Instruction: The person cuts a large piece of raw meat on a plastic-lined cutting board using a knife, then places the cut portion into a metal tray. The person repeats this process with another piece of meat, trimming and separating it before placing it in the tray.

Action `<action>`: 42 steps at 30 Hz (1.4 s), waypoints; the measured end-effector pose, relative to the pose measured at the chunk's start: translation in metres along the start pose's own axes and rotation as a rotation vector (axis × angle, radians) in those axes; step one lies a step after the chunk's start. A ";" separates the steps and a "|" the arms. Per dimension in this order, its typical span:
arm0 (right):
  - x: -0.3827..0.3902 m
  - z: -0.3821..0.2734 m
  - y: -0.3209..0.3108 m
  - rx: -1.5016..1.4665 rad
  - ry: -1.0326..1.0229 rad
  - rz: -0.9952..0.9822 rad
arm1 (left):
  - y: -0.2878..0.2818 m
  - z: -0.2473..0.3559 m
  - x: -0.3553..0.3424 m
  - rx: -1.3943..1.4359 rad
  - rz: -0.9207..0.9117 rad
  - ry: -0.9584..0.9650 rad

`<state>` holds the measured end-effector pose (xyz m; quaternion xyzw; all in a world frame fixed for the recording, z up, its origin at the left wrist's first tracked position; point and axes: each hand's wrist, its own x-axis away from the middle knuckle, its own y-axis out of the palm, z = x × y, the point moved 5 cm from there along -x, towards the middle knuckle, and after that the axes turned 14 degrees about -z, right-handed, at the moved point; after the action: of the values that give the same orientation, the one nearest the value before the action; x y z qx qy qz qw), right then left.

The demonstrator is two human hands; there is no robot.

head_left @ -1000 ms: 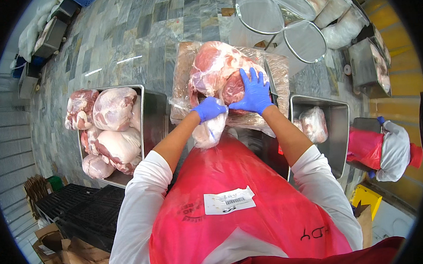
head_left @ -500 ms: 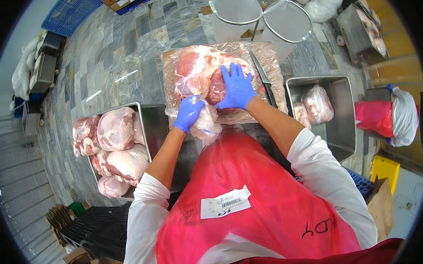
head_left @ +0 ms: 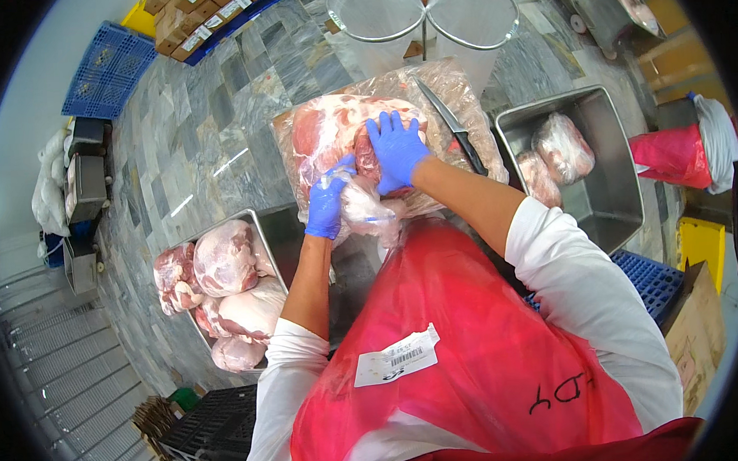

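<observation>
From where I stand, the blue-gloved left hand (head_left: pixel 327 206) is curled closed on a crumpled clear plastic bag (head_left: pixel 366 210) at the near edge of the flat, plastic-wrapped board (head_left: pixel 487 143). The blue-gloved right hand (head_left: pixel 395 151) is spread palm down, gripping nothing — it rests on the large pink-and-white joint of raw meat (head_left: pixel 309 134), which lies on the board's left and middle. A hard tug could tear the thin bag, or drag the probably slick joint off the board. The long steel-bladed, black-handled knife (head_left: pixel 446 114) lies loose on the board's right — a sideways slip could meet it.
</observation>
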<state>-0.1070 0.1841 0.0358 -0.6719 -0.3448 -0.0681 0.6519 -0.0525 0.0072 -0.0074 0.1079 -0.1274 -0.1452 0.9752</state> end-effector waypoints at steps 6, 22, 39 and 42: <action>-0.004 -0.010 0.002 -0.134 0.118 0.059 | -0.009 -0.024 -0.003 0.217 0.178 -0.094; -0.015 -0.010 0.022 -0.067 0.171 0.204 | 0.022 0.146 -0.020 -0.577 -0.126 0.131; 0.030 -0.086 -0.014 -0.630 -0.745 0.282 | -0.035 0.307 0.056 -0.057 0.221 0.374; 0.030 -0.099 -0.035 -0.925 -0.806 0.389 | -0.035 0.348 0.051 -0.309 0.141 0.545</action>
<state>-0.0687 0.1012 0.0947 -0.9067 -0.3696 0.1678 0.1147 -0.1116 -0.1013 0.3238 -0.0154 0.1547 -0.0607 0.9860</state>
